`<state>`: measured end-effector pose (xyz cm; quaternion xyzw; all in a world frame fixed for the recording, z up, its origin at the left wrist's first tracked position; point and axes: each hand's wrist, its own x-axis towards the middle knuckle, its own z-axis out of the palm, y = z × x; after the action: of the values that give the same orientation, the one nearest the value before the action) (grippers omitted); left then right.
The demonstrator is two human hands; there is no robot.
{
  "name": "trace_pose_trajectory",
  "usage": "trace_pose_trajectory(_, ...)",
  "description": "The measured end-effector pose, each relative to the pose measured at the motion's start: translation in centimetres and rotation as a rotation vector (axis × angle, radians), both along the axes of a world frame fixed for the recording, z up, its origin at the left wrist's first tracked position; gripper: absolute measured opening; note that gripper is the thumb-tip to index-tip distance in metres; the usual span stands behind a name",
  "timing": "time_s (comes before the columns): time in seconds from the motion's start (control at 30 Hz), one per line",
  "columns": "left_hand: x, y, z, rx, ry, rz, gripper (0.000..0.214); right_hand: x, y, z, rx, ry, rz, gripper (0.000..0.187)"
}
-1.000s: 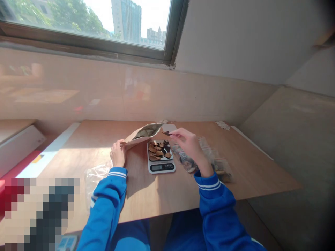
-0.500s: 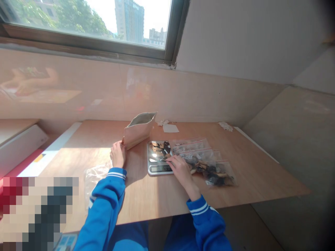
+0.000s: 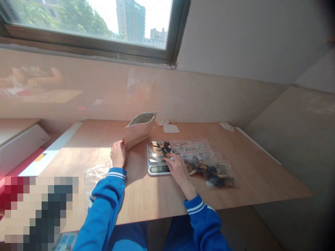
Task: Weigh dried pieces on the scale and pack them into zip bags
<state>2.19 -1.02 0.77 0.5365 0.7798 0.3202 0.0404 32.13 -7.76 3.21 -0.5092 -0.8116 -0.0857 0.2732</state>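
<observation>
My left hand (image 3: 118, 153) rests on the wooden table (image 3: 162, 198) and grips the lower corner of a tan paper pouch (image 3: 138, 131), which stands upright with its mouth open. A small digital scale (image 3: 156, 168) sits just right of the pouch, and brown and dark pieces (image 3: 159, 147) lie piled on its shiny pan. My right hand (image 3: 177, 168) lies at the scale's right edge. Its fingertips are pressed together over the pieces on the pan, and I cannot make out what they pinch.
Several clear zip bags (image 3: 209, 166) holding dark and brown pieces lie right of the scale. An empty clear bag (image 3: 95, 174) lies by my left forearm. A white paper slip (image 3: 171, 128) and crumpled scraps (image 3: 226, 126) sit near the wall under the window.
The pouch has gone from tilted over the scale to standing upright. My right hand came down from the pouch's mouth to the scale's pan.
</observation>
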Motion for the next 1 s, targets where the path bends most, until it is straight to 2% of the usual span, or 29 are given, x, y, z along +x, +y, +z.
trace_pose_trajectory(0.17, 0.0, 0.0, 0.0, -0.001, -0.01, 0.0, 0.034, 0.5, -0.8, -0.2, -0.02, 0.148, -0.012, 0.038)
trace_pose_trajectory(0.33, 0.2, 0.0, 0.1, -0.008, -0.039, 0.016, 0.035, 2.0, -2.1, -1.8, 0.024, 0.427, -0.07, 0.032)
trace_pose_trajectory(0.47, 0.4, 0.0, 0.5, -0.037, -0.077, 0.05, 0.034, 2.8, -3.1, -3.0, -0.021, 0.567, -0.098, 0.03)
trace_pose_trajectory(0.77, 0.4, 0.0, 0.5, -0.063, -0.131, 0.054, 0.034, 2.8, -3.5, -3.2, -0.091, 0.656, -0.108, 0.028)
trace_pose_trajectory(0.9, 0.7, 0.0, 1.1, -0.077, -0.134, 0.073, 0.034, 2.7, -3.5, -3.4, -0.122, 0.649, -0.106, 0.025)
trace_pose_trajectory(1.0, 0.8, -0.1, 1.2, -0.06, -0.121, 0.064, 0.032, 2.1, -2.9, -2.8, -0.111, 0.61, -0.087, 0.023)
